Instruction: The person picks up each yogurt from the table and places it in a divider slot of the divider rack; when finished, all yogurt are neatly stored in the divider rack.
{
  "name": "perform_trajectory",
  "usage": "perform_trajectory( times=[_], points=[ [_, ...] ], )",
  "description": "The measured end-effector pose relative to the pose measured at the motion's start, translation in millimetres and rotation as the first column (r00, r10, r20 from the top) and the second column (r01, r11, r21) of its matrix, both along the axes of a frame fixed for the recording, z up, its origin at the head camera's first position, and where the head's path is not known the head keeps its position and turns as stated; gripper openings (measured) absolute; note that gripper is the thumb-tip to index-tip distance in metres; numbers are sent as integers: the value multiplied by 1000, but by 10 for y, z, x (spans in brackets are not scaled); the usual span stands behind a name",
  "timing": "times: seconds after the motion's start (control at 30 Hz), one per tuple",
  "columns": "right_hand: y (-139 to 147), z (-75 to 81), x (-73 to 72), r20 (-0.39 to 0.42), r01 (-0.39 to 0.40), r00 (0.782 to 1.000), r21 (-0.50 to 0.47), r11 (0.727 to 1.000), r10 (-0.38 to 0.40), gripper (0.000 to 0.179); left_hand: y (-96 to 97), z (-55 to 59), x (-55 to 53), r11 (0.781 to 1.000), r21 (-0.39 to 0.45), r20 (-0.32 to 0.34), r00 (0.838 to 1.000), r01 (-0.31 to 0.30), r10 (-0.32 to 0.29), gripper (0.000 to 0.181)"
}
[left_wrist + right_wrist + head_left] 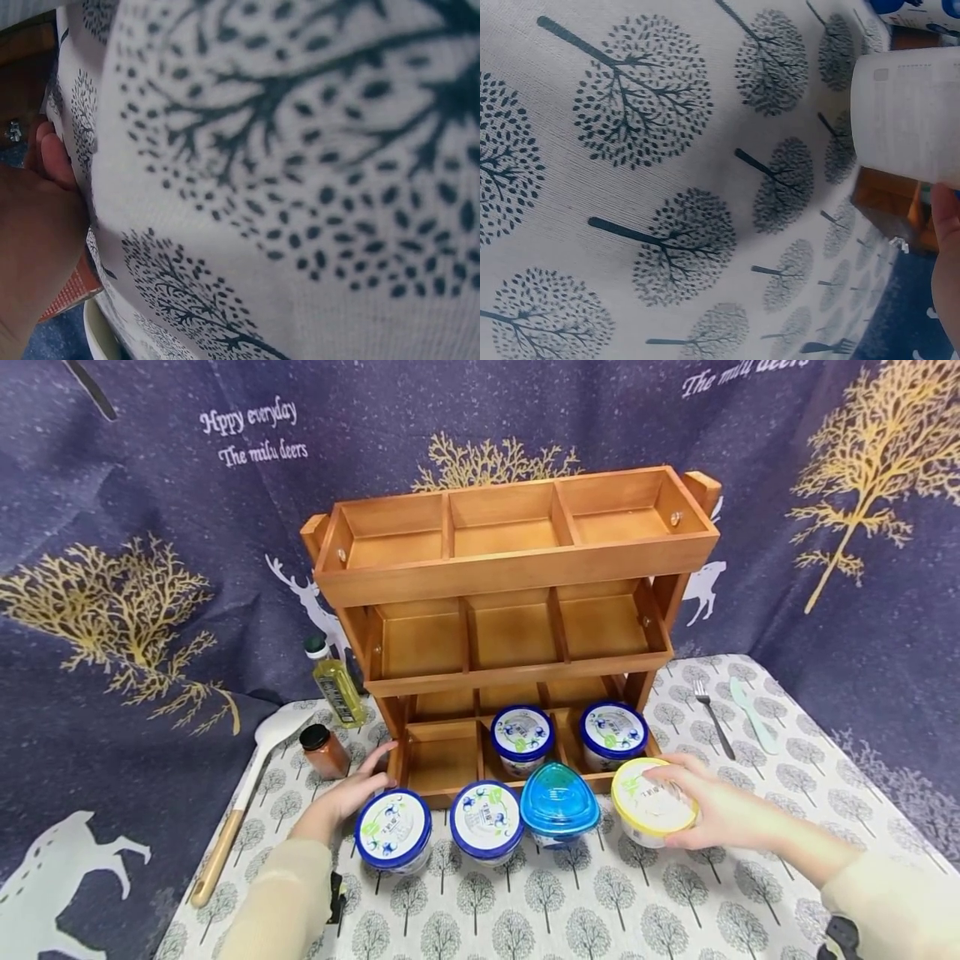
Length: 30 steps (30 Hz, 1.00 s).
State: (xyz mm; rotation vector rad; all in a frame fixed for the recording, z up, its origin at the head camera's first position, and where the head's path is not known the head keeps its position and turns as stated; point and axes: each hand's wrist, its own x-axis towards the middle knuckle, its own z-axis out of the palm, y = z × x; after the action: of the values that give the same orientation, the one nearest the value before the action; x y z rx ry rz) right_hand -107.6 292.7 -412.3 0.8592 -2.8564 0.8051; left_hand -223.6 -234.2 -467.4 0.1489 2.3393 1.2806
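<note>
My right hand (708, 806) grips a round white tub with a yellow lid (654, 799), thumb and fingers on opposite sides. Its pale side wall (907, 112) shows in the right wrist view, with part of my hand (946, 255) at the edge. My left hand (356, 789) reaches to the lower left corner of the wooden shelf (517, 560), fingers touching its side. Just in front of it stands a blue-lidded tub (393, 829). Another blue-lidded tub (487, 821) and a clear blue three-sided container (558, 802) stand between my hands.
Two blue-lidded tubs (522, 732) (613, 729) sit in the bottom tier's middle and right compartments. Left of the shelf are an oil bottle (339, 687), a spice jar (324, 750) and a long-handled spoon (251, 785). A fork (712, 717) and light green knife (753, 714) lie right.
</note>
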Motion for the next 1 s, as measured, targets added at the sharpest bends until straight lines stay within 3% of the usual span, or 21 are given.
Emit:
perform_trajectory(
  times=[0.27,0.5,0.6,0.73,1.0],
  points=[
    [-21,170,-41,-126,-6,992,35,999,11,77,-21,-5,0,1000,-10,-15,1000,3,-3,73],
    [-53,329,-47,-104,10,995,5,1000,-10,74,0,8,15,1000,0,-24,1000,11,-11,72],
    [-50,386,-67,-139,13,990,2,1000,-13,75,4,2,7,1000,5,-21,999,30,-30,72],
    [-55,464,-116,-187,-11,982,-30,999,5,77,1,-8,-1,999,10,-21,999,44,-43,72],
    [-166,664,-217,-259,-95,963,-90,991,68,77,2,-14,0,1000,-1,-22,1000,-1,1,72]
  ],
)
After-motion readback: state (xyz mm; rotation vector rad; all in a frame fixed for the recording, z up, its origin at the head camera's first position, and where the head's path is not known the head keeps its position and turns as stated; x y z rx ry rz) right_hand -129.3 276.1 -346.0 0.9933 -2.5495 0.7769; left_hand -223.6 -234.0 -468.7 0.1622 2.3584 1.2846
